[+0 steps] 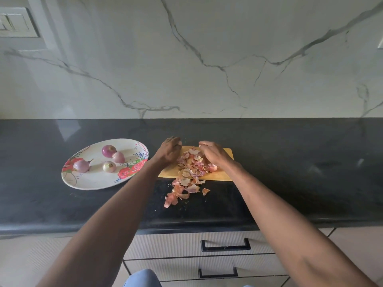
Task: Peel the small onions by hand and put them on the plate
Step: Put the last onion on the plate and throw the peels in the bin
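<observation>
Nearest my lens, a patch of pale blue cloth (141,278) shows at the bottom edge, in front of cream drawers with black handles (225,245) set under the black bench (300,166). My two bare forearms reach out over the bench to a wooden cutting board (227,154), which lies to the right of the plate and is heaped with pink and tan onion skins (191,168); more skins spill off the board's near edge onto the bench. My left hand (170,151) rests at the board's far left corner, back of the hand up, fingers (176,140) curved downward over the edge; I cannot tell whether they hold anything. My right hand (212,153) lies on the pile, its fingers (204,145) curled down into the skins at the far side; what they pinch, if anything, is hidden. Well to the left, the oval white plate (93,181) with red roses printed on it carries four small peeled onions (109,151), purple to pale pink, two of them touching near the far rim, one with its tail on at the left, and one near the middle. Behind the bench rises a white marble-veined wall (207,59) with a switch plate (16,23) at upper left.
</observation>
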